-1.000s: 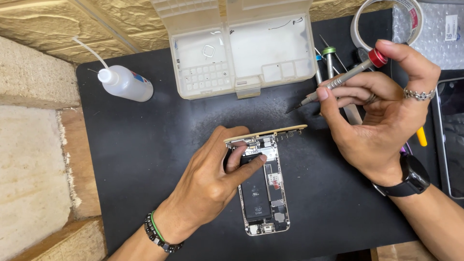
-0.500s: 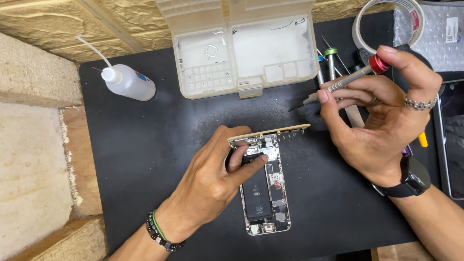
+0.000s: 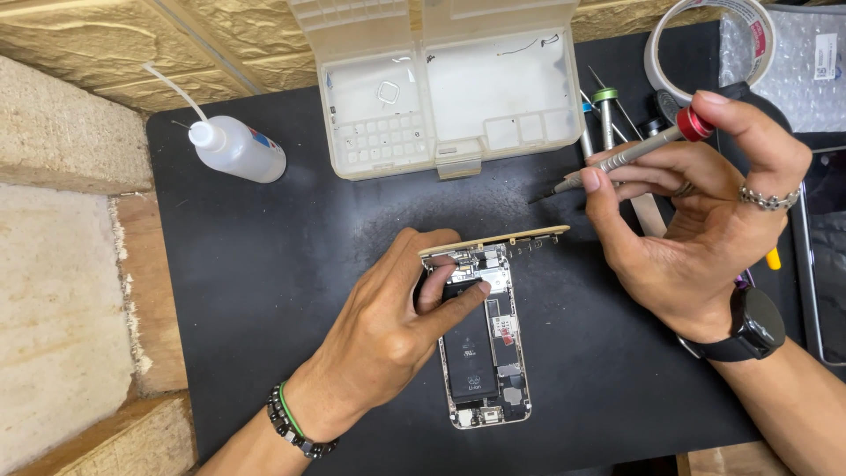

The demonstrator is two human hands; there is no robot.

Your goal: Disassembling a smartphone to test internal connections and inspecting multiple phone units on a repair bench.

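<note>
My left hand (image 3: pixel 388 326) has its fingers (image 3: pixel 458 295) pressed down on the top end of the open phone (image 3: pixel 485 344), which lies flat on the black mat (image 3: pixel 264 291) with its screen panel (image 3: pixel 493 240) tipped up on edge. My right hand (image 3: pixel 696 220) is closed around a small screwdriver (image 3: pixel 617 161), its tip in the air, well above the phone. I think I am between screws. Next, the tip must come down into a tiny screw, so I must hold the phone steady.

**Opened phone on black mat, head view**

Left hand (image 3: pixel 388 326) rests on the opened phone (image 3: pixel 485 353) at frame centre, fingertips on its upper internals. Right hand (image 3: pixel 696 229), upper right, pinches a red-capped screwdriver (image 3: pixel 626 157), tip clear of the phone. Squeeze bottle (image 3: pixel 233 148) upper left; parts tray (image 3: pixel 441 97) top centre.
</note>
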